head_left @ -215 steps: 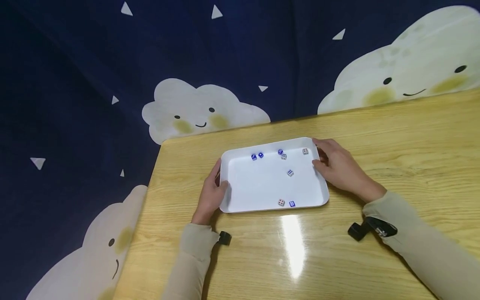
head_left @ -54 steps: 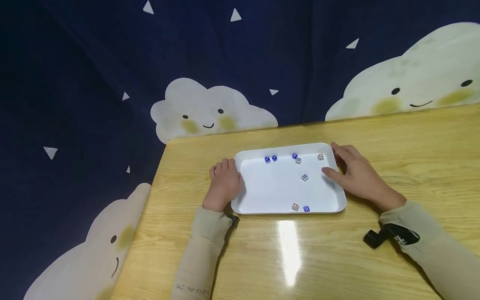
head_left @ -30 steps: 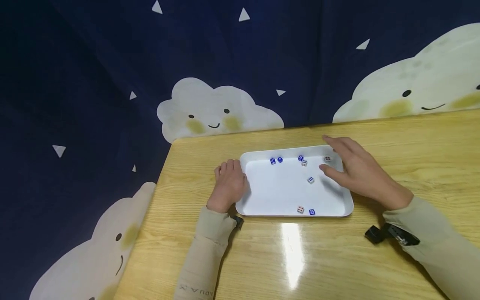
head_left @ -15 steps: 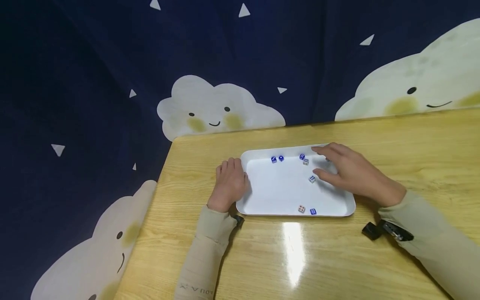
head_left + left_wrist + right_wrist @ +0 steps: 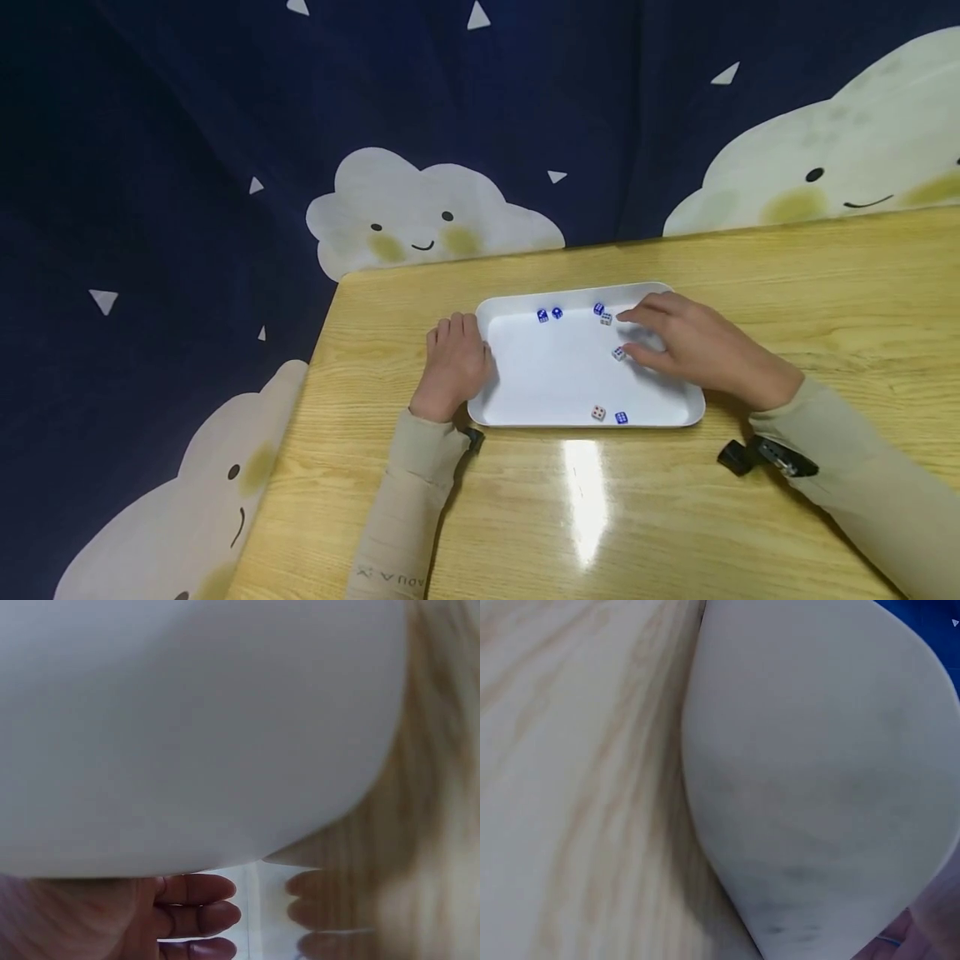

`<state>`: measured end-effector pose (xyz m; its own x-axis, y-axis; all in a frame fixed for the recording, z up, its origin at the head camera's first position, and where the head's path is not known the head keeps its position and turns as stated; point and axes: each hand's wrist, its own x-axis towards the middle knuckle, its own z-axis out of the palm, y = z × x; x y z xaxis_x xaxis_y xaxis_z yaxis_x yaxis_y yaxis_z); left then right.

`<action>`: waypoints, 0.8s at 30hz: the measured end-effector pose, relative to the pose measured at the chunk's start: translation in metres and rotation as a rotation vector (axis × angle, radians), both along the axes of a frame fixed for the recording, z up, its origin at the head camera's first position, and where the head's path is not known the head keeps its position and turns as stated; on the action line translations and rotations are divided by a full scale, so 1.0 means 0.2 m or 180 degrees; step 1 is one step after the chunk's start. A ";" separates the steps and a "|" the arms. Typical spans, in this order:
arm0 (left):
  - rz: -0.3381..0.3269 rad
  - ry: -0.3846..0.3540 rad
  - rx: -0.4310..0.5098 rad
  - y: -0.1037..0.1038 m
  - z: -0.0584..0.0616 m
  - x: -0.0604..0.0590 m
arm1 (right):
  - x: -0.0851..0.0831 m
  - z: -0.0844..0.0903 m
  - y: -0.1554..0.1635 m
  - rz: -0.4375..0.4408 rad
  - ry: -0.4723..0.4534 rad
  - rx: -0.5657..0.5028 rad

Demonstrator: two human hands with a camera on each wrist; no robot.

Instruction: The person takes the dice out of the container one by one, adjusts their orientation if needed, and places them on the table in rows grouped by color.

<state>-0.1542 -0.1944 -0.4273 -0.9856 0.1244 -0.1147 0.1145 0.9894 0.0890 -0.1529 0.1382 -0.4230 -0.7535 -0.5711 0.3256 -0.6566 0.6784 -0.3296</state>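
Reaching over the tray (image 5: 532,367), the right hand (image 5: 693,343) is held spread in the head view, nothing visibly pinched; the left edge is gripped by the left hand (image 5: 453,367), and seven dice (image 5: 597,412) are seen inside (none lifted). In left, then right, wrist view, no die is clearly shown.

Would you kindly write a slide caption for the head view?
Left hand holding one end of a white tray, right hand over the other end near blue and white dice.
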 end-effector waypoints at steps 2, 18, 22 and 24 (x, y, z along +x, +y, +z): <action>-0.0001 0.0001 0.0013 0.00 0.00 0.00 | 0.00 0.00 0.00 0.0015 0.0019 0.0069; -0.0005 -0.0025 0.0027 -0.01 0.02 0.01 | 0.04 0.03 -0.02 0.0170 -0.0016 0.0267; -0.0011 -0.0020 0.0042 -0.01 0.02 0.02 | 0.05 0.02 -0.04 0.0153 -0.0032 0.0248; -0.0021 -0.0003 0.0053 -0.01 0.02 0.02 | 0.05 0.01 -0.05 0.0145 -0.0024 0.0220</action>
<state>-0.1495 -0.1958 -0.4225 -0.9846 0.1328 -0.1137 0.1209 0.9870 0.1056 -0.1428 0.1291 -0.4209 -0.7285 -0.6259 0.2784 -0.6850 0.6692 -0.2880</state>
